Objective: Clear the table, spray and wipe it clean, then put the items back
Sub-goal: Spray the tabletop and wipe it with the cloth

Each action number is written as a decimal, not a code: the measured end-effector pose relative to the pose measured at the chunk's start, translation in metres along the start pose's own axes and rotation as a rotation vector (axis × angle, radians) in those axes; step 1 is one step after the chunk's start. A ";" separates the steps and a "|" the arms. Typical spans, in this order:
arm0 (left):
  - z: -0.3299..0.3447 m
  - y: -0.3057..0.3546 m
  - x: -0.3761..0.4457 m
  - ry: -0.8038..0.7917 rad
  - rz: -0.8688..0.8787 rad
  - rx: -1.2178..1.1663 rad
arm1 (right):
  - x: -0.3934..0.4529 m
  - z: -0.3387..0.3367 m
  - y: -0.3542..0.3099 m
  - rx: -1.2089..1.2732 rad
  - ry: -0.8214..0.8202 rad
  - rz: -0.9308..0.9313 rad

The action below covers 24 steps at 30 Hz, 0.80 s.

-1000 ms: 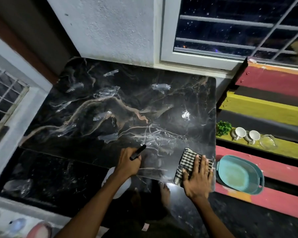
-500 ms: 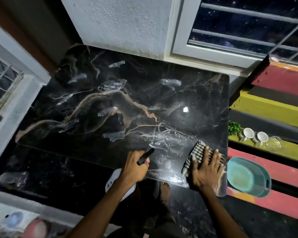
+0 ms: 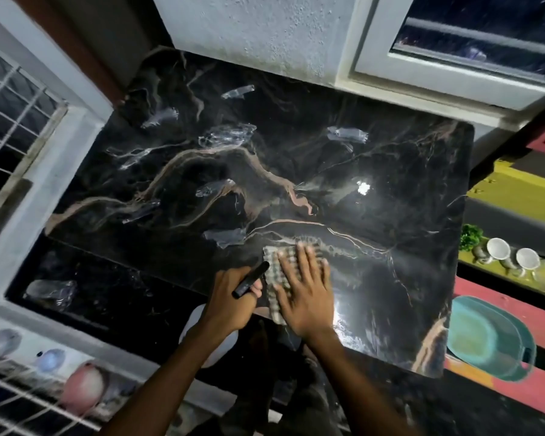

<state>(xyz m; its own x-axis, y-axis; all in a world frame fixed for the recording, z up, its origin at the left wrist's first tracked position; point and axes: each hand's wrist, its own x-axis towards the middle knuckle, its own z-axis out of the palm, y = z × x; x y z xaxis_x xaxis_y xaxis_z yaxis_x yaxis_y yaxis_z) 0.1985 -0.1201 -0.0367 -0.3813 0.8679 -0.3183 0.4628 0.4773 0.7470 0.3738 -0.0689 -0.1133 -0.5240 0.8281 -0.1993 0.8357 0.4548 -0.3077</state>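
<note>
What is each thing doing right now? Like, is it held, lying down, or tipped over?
Checked cloth: flat on the table, pressed under the right hand.
Right hand: fingers spread flat.
Left hand: grips the spray bottle.
Spray bottle: held below the table edge.
Two white cups: tipped on their sides on the bench.
Teal tub: upright on the bench.

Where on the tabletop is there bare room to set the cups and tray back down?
The table is bare from the wall edge to the right edge beside the bench; nothing stands there. The near-left edge is crowded: the right hand presses the checked cloth, and the left hand grips the spray bottle. The cups and the teal tray sit on the bench.
</note>
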 end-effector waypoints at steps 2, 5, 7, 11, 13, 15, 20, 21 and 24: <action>0.000 -0.002 0.002 0.037 0.010 -0.018 | -0.032 -0.007 0.039 -0.001 0.008 0.055; 0.000 -0.002 0.001 0.070 0.011 -0.032 | -0.021 -0.031 0.102 -0.086 0.014 0.293; 0.000 -0.002 -0.001 0.066 0.008 -0.036 | 0.021 -0.042 0.115 -0.046 0.082 0.522; 0.000 -0.003 -0.003 0.079 -0.044 -0.085 | 0.093 -0.033 0.032 -0.033 0.104 0.545; -0.002 -0.002 -0.005 0.070 -0.061 -0.070 | 0.084 -0.008 -0.031 -0.080 0.044 0.237; -0.004 0.001 -0.007 0.066 -0.059 -0.088 | 0.051 0.017 -0.075 -0.084 -0.058 -0.052; -0.009 -0.002 -0.010 0.088 -0.011 -0.078 | -0.034 0.016 -0.023 -0.016 -0.093 -0.082; -0.008 -0.004 -0.011 0.078 -0.032 -0.087 | -0.046 0.008 0.006 -0.026 -0.070 0.000; -0.003 -0.007 -0.016 0.042 -0.069 -0.123 | -0.060 -0.022 0.089 -0.097 -0.010 0.293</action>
<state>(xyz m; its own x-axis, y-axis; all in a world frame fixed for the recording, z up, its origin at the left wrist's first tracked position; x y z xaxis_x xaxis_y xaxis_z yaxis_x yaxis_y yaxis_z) 0.1992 -0.1373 -0.0355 -0.4433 0.8260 -0.3482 0.3343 0.5128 0.7907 0.4835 -0.0708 -0.1079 -0.2592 0.9256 -0.2759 0.9631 0.2265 -0.1451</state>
